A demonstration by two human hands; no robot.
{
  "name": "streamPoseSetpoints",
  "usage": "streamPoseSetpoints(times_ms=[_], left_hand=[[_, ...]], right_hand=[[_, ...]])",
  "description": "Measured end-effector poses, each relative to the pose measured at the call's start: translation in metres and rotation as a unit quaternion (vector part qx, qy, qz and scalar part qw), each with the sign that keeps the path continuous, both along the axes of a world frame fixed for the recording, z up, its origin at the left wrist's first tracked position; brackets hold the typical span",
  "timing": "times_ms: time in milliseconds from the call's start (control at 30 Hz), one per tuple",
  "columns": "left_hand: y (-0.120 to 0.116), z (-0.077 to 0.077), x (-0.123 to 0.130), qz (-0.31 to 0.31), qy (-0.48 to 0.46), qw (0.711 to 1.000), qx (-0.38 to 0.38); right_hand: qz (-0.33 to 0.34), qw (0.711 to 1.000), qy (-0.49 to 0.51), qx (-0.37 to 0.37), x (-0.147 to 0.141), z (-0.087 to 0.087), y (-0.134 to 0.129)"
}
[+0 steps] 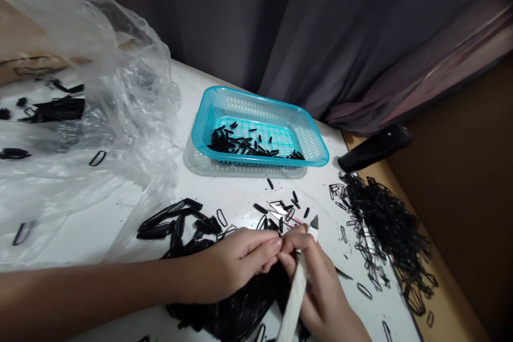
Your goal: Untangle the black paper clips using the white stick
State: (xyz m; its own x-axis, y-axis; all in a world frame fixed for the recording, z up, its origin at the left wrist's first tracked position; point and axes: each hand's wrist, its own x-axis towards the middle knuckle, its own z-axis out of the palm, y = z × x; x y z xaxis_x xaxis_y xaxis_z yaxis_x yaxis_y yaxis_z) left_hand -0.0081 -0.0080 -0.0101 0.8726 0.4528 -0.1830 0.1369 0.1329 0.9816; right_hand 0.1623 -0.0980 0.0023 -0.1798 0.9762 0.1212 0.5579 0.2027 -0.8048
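Head view: a white-handled craft knife (298, 283) sits in the right hand (320, 283), its grey pointed blade tip poking up just past the fingertips, low and centre on the white table (100, 230). The right-hand fingers are closed around the handle, with the thumb pressed along it. The left hand (232, 267) meets it from the left, its fingers pressed together and pinching a small black piece (280, 248) right at the knife; the piece is mostly hidden, so its shape cannot be told. Under both hands lies a dark heap of black rubber strips (236, 310), and more strips (176, 222) lie fanned out just beyond the left hand. Small cut black loops (280, 208) are scattered ahead of the fingers. To the right, near the table edge, sits a tangled pile of thin black loops (385, 224), with a black handle-like object (374, 148) lying beyond it. Farther back stands a turquoise plastic basket (316, 141) holding short black cut bits, nested on a clear tray (192, 160). A crumpled clear plastic bag (80, 117) with black pieces inside fills the left side
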Motion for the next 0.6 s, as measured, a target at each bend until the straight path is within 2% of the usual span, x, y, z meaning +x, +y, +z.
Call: streamPoseSetpoints(times_ms=[133, 267, 333, 367, 500, 600], left_hand=[[-0.002, -0.008, 0.005, 0.050, -0.008, 0.999, -0.007], [0.003, -0.017, 0.011, 0.135, -0.057, 0.984, -0.097], [0.004, -0.020, 0.012, 0.127, -0.080, 0.981, -0.122], [0.004, -0.021, 0.012, 0.115, -0.087, 0.981, -0.132], [0.004, -0.020, 0.011, 0.078, -0.113, 0.973, -0.187], [0.005, -0.016, 0.009, 0.064, -0.113, 0.973, -0.190]], right_hand=[[-0.011, 0.999, -0.037, 0.023, -0.008, -0.002, 0.001], [0.008, 0.999, -0.040, 0.029, -0.023, 0.003, -0.003], [0.014, 0.999, -0.021, 0.035, -0.026, 0.007, -0.004], [-0.011, 1.000, -0.010, 0.008, -0.025, 0.009, -0.003], [-0.119, 0.991, 0.046, 0.028, -0.013, 0.011, 0.002], [-0.162, 0.984, 0.049, 0.061, -0.007, 0.006, 0.006]])
